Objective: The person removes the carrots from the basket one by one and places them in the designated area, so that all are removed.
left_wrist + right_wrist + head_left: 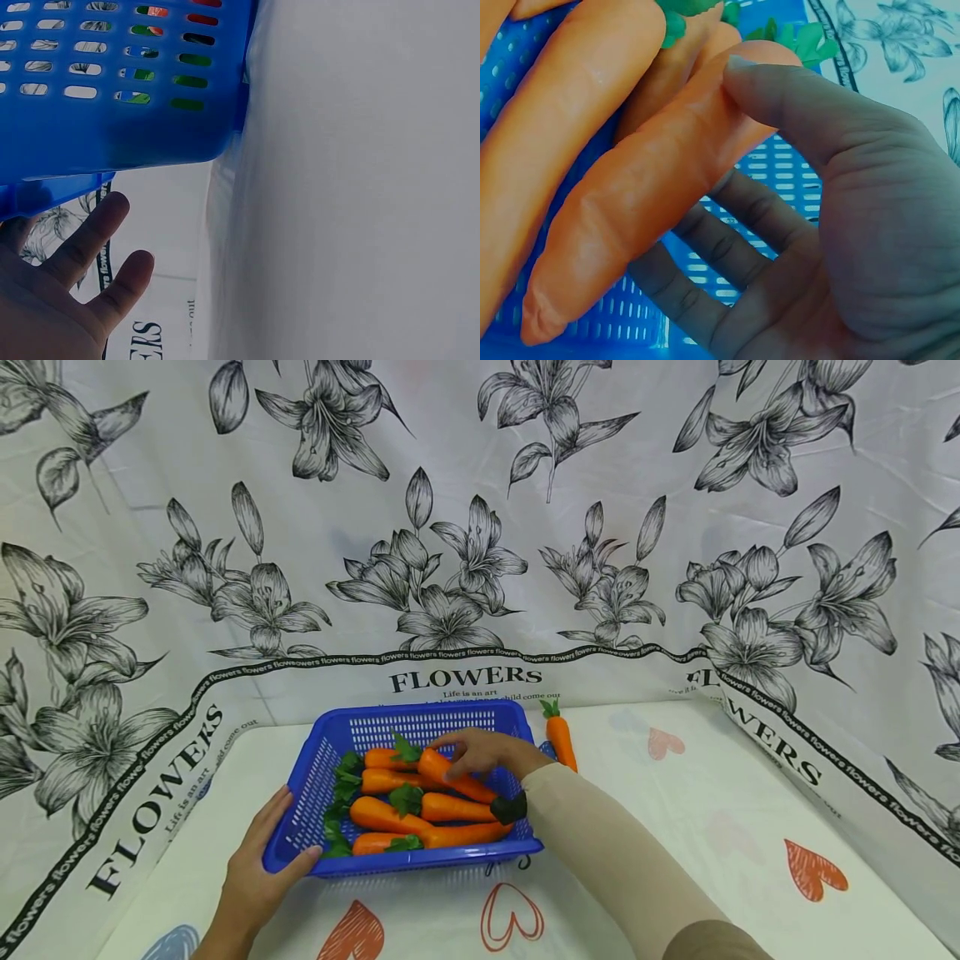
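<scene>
A person's right hand [487, 750] pinched a carrot [645, 180] between thumb and fingers above other carrots [382, 815] in a blue basket [420, 861]. The left hand [258, 853], fingers extended and unclenched, rested at its near left corner, and a lone carrot [559, 740] lay on the tabletop [720, 827] beyond the right side

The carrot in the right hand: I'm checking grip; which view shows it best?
Right wrist: the carrot is close up in the right hand, thumb on it. Head shows it smaller, partly covered. Left wrist: only orange glimpses through the blue basket, too little to identify.
</scene>
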Tool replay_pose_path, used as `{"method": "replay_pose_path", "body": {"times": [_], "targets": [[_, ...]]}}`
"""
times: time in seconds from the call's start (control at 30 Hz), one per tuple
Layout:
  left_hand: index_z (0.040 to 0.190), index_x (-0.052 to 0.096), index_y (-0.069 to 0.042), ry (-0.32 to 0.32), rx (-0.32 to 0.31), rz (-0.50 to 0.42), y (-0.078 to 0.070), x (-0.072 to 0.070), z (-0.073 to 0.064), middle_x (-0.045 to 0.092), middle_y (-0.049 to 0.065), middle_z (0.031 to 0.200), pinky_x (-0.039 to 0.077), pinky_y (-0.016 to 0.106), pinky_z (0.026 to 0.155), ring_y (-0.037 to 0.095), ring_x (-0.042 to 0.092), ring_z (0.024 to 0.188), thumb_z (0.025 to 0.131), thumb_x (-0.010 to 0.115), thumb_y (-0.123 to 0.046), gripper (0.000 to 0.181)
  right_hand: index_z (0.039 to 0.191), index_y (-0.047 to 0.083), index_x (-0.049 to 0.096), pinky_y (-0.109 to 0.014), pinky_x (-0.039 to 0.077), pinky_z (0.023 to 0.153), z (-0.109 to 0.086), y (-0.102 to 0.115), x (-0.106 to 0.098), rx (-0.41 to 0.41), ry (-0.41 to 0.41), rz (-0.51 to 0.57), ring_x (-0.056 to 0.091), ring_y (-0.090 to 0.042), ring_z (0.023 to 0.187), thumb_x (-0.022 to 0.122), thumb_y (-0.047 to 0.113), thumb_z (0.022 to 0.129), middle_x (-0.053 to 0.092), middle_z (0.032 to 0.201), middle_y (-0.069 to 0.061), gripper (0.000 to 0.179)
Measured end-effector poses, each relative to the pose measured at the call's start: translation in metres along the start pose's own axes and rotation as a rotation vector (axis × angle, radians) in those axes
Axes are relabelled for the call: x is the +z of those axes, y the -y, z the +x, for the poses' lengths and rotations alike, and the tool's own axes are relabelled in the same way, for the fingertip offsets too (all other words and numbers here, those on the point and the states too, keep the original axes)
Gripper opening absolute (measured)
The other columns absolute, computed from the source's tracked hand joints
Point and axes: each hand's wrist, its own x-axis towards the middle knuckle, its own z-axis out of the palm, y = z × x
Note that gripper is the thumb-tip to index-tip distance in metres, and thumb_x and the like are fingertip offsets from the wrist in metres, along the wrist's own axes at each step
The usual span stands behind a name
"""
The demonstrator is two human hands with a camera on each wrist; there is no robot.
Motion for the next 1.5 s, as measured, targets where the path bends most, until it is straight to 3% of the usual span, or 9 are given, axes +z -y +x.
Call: {"method": "replay_pose_path", "body": {"times": [0.5, 0.77, 1.0, 1.13, 1.27, 1.5], "targets": [[0.152, 0.032, -0.021, -0.005, 0.009, -0.031, -0.001, -0.001, -0.002, 0.025, 0.002, 0.156, 0.021, 0.067, 0.104, 0.032, 0.022, 0.14, 0.082, 0.076, -0.026, 0.083, 0.139, 0.035, 0.052, -0.037, 0.056, 0.066, -0.003, 0.005, -0.004, -0.074, -0.104, 0.122, 0.063, -0.021, 0.086, 0.078, 0.024, 0.082, 0.062, 0.108, -0.005, 0.063], [0.153, 0.031, -0.021, 0.0, 0.004, -0.016, -0.002, -0.002, -0.002, 0.025, 0.003, 0.156, 0.023, 0.07, 0.101, 0.037, 0.023, 0.139, 0.082, 0.076, -0.027, 0.084, 0.139, 0.033, 0.052, -0.04, 0.057, 0.066, -0.011, 0.006, -0.01, -0.159, -0.188, 0.269, 0.064, -0.027, 0.086, 0.077, 0.023, 0.083, 0.063, 0.105, -0.009, 0.062], [0.152, 0.032, -0.02, 0.004, 0.0, -0.023, -0.001, 0.0, -0.001, 0.024, 0.003, 0.156, 0.024, 0.069, 0.101, 0.037, 0.024, 0.138, 0.082, 0.076, -0.027, 0.083, 0.144, 0.029, 0.047, -0.04, 0.055, 0.06, -0.021, 0.008, -0.021, -0.269, -0.27, 0.331, 0.064, -0.029, 0.08, 0.073, 0.023, 0.086, 0.062, 0.105, -0.012, 0.063], [0.152, 0.032, -0.02, -0.001, 0.003, -0.018, 0.0, -0.001, -0.002, 0.025, 0.003, 0.156, 0.024, 0.07, 0.1, 0.037, 0.024, 0.138, 0.082, 0.076, -0.027, 0.083, 0.146, 0.021, 0.044, -0.043, 0.056, 0.063, -0.037, 0.024, -0.025, -0.324, -0.302, 0.38, 0.063, -0.028, 0.082, 0.07, 0.016, 0.089, 0.062, 0.106, -0.016, 0.063], [0.152, 0.032, -0.02, -0.003, 0.007, -0.019, -0.001, 0.0, -0.002, 0.025, 0.003, 0.156, 0.026, 0.071, 0.099, 0.038, 0.024, 0.138, 0.082, 0.076, -0.027, 0.083, 0.147, 0.015, 0.042, -0.048, 0.056, 0.067, -0.054, 0.038, -0.028, -0.372, -0.341, 0.385, 0.062, -0.03, 0.084, 0.068, 0.013, 0.09, 0.061, 0.106, -0.019, 0.062], [0.152, 0.033, -0.019, -0.004, -0.007, -0.002, -0.002, -0.001, -0.001, 0.025, 0.004, 0.156, 0.029, 0.072, 0.094, 0.04, 0.025, 0.138, 0.081, 0.076, -0.03, 0.083, 0.149, 0.018, 0.04, -0.041, 0.056, 0.071, -0.049, 0.022, -0.033, -0.443, -0.416, 0.35, 0.062, -0.029, 0.088, 0.068, 0.015, 0.091, 0.062, 0.105, -0.016, 0.064]]}}
